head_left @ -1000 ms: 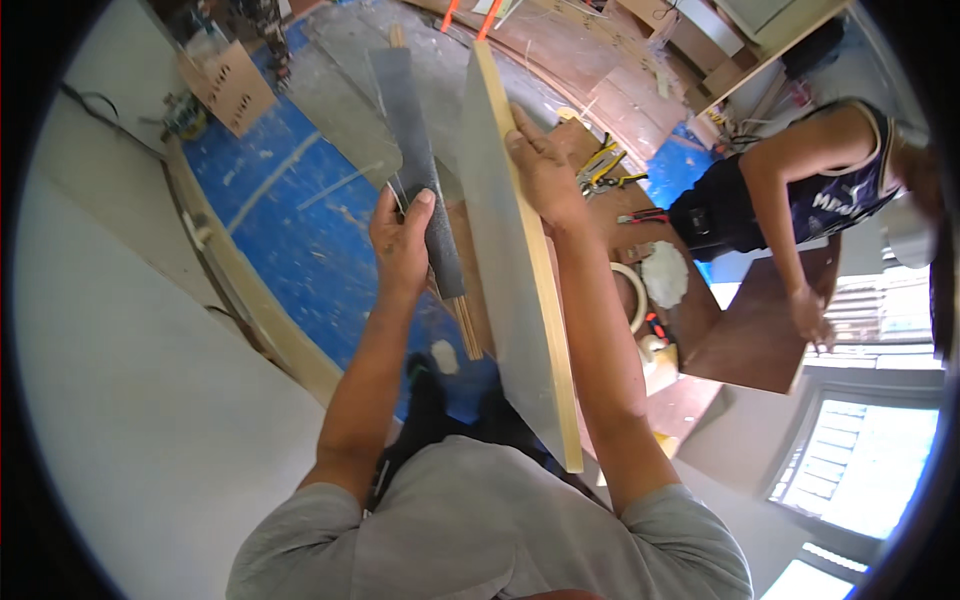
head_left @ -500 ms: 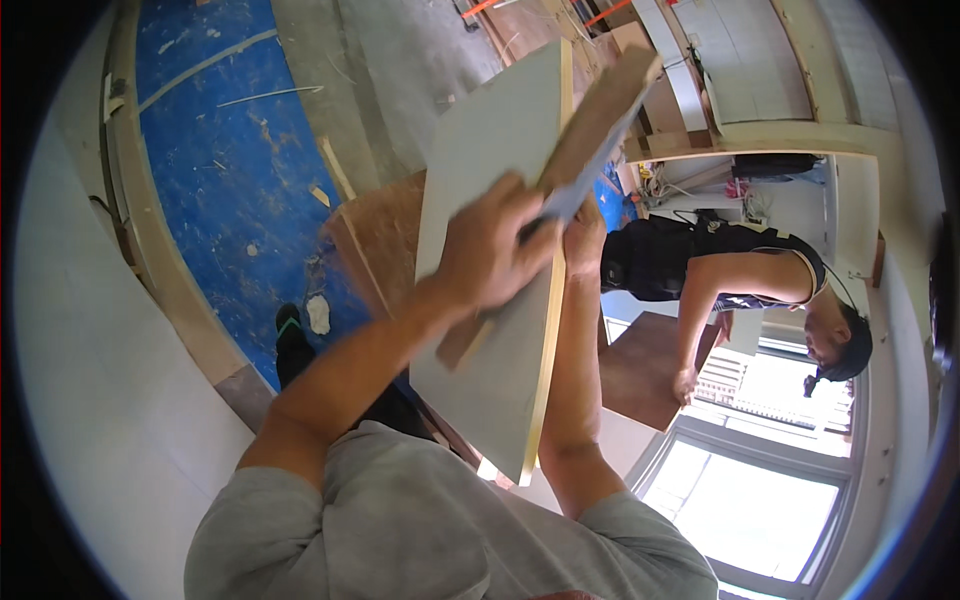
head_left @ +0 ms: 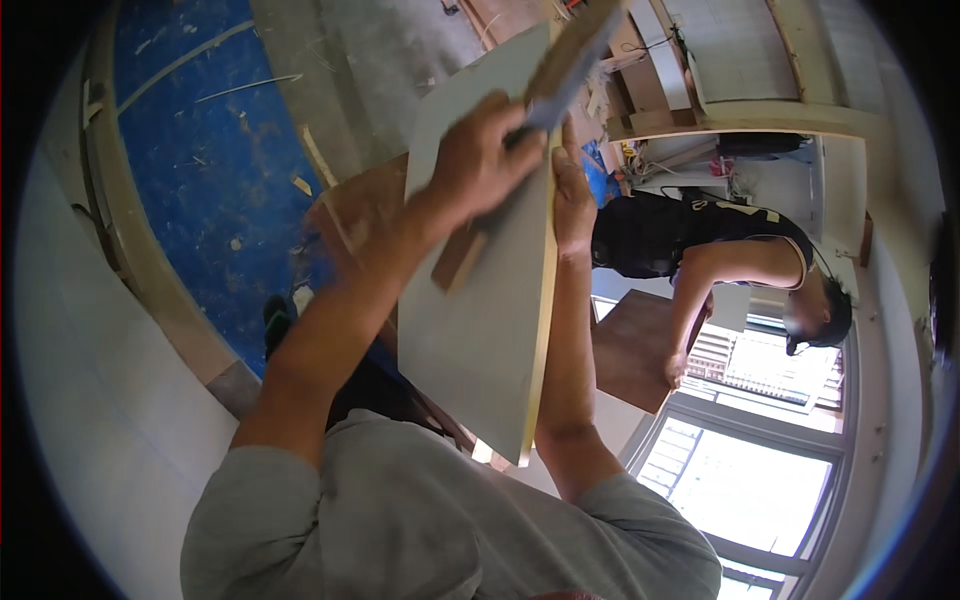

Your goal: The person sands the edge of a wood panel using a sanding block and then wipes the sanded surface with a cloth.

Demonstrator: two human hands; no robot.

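Left hand (head_left: pixel 478 160) slid up the white board (head_left: pixel 475 350), clutching a stick (head_left: pixel 575 55) that hides some. Right hand (head_left: pixel 573 205) grips the board's edge, near another person (head_left: pixel 745 255).

Grips a long, blurred bar (head_left: pixel 566 70), brown and partly dark grey, in the left hand (head_left: pixel 478 165), slanting it across a white board (head_left: pixel 475 340); too blurred for telling touch from gap. Holds the board's pale narrow edge (head_left: pixel 542 320) with the right hand (head_left: pixel 573 210), just beside the bar. Wears a grey shirt (head_left: pixel 430 510) near the board's lower corner. Has blue sheeting (head_left: pixel 190 180) on the floor to the left and, to the right, another person (head_left: pixel 735 255), bending, one hand at a brown panel (head_left: pixel 632 345) near a bright window (head_left: pixel 735 480).
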